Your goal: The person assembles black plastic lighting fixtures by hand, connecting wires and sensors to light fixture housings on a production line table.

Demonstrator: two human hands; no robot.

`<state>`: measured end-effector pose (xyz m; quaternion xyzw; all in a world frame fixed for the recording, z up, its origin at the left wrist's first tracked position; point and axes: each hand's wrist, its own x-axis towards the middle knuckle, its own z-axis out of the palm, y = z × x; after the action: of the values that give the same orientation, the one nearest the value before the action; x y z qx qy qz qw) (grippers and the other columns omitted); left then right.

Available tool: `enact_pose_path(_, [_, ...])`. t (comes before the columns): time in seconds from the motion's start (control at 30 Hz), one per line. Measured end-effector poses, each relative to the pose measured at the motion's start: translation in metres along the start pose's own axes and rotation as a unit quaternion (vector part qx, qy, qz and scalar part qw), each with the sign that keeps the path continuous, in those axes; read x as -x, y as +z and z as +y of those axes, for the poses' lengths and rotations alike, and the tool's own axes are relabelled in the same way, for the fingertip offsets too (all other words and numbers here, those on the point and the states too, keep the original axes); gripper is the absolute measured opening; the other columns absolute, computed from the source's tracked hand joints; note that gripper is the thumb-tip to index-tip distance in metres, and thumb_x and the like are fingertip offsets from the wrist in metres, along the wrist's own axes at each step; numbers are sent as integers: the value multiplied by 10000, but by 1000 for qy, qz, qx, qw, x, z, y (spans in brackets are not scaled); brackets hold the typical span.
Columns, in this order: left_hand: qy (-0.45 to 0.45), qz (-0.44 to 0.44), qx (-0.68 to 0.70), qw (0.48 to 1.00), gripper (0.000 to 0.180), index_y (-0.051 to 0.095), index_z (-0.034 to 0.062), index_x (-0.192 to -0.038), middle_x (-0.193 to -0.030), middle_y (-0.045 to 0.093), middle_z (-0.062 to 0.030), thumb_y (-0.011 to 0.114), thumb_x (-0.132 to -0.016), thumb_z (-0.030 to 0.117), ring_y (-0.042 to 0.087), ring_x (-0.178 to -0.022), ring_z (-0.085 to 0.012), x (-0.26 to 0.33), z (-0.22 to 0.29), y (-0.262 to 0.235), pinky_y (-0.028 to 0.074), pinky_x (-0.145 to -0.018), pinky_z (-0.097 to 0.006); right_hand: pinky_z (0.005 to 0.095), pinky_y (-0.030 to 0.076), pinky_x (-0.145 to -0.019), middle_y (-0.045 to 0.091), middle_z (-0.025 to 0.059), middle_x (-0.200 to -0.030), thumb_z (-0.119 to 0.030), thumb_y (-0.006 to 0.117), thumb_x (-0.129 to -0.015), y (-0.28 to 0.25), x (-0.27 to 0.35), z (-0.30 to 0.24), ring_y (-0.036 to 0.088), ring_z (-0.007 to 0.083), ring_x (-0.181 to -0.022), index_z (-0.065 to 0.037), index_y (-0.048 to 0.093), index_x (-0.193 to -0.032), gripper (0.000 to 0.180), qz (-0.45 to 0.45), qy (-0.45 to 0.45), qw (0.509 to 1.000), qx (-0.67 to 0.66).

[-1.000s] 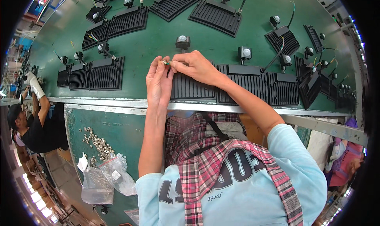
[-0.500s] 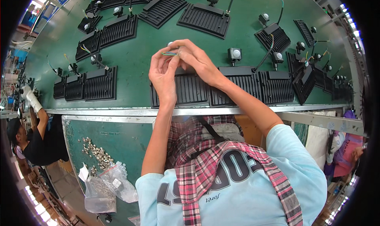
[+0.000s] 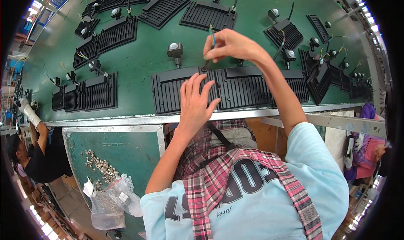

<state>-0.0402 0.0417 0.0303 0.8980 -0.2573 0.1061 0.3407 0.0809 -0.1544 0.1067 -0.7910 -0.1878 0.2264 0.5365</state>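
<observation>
The right hand (image 3: 231,46) hung raised near the far right corner of the panel (image 3: 173,95), turned leftward, its grip narrow, thumb and fingers pinching the cable (image 3: 207,62) that stood up from that corner. The left hand (image 3: 194,107) was palm down over the panel, its grip wide, fingers spread. The panel lay fins up on the bench (image 3: 143,51)

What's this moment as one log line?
left hand: on black finned housing | right hand: pinching its cable, coloured wires upward | left of cable: white-domed sensor
</observation>
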Motion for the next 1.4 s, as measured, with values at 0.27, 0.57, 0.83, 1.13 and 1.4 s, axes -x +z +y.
enact_pose_path(0.27, [36,-21,-86,995,458,604,96,-1148,-1290,493,-119,730,-721,207,373,-1340,-336,0,-9,5,302,-1073,-504,353,490,-644,662,120,-754,-226,723,-825,43,16,21,641,197,-683,9,663,-947,271,70,3,983,169])
enact_pose_path(0.57, [-25,13,-170,985,377,592,75,-1110,-1313,520,-127,590,-734,108,381,-1364,-374,9,-84,-59,296,-1104,-486,284,489,-721,667,67,-852,-62,603,-921,8,127,38,624,145,-770,-9,662,-1024,130,551,-66,824,113])
enact_pose_path(0.83, [-82,17,-271,959,270,594,54,-1075,-1349,502,-100,497,-823,48,383,-1372,-347,21,-126,-96,242,-1136,-478,335,506,-904,635,105,-1070,-278,507,-1024,-58,131,88,627,196,-985,27,588,-1220,371,469,-37,851,-231])
enact_pose_path(1.13, [135,-146,-14,980,747,425,51,-1431,-1501,393,-131,746,-792,265,318,-1427,-326,-8,49,19,203,-1165,-521,219,363,-560,535,-11,-708,-208,566,-1008,-45,89,82,423,55,-608,-3,641,-1014,218,259,-127,853,-435])
enact_pose_path(1.4, [82,-172,-114,975,607,414,103,-1459,-1539,363,-49,613,-888,157,277,-1459,-226,-6,-13,-2,134,-1193,-521,196,297,-506,541,2,-651,-215,569,-1002,-5,47,56,368,46,-522,-25,629,-971,201,179,-116,874,-437])
